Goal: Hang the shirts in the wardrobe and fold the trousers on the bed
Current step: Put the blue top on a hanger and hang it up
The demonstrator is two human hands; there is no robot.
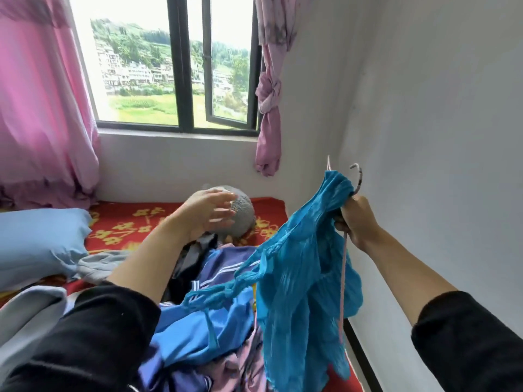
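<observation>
While my right hand grips a hanger and blue shirt and my left hand hovers with fingers spread, I judge the clothes heap at the near edge of the bed barely started.

Person's arms, head view: black long sleeves, hands uncovered.

The left sleeve and right sleeve are the same plain black fabric, matte and slightly fuzzy, and fit loosely. Each cuff ends partway along the forearm, leaving lower forearm, wrist and hand uncovered on both sides. The cuff edges look soft and rounded, without a visible band. The left sleeve carries a few small pale lint specks near the cuff. The left hand is blurred at the fingers; the right hand shows sharply.
</observation>
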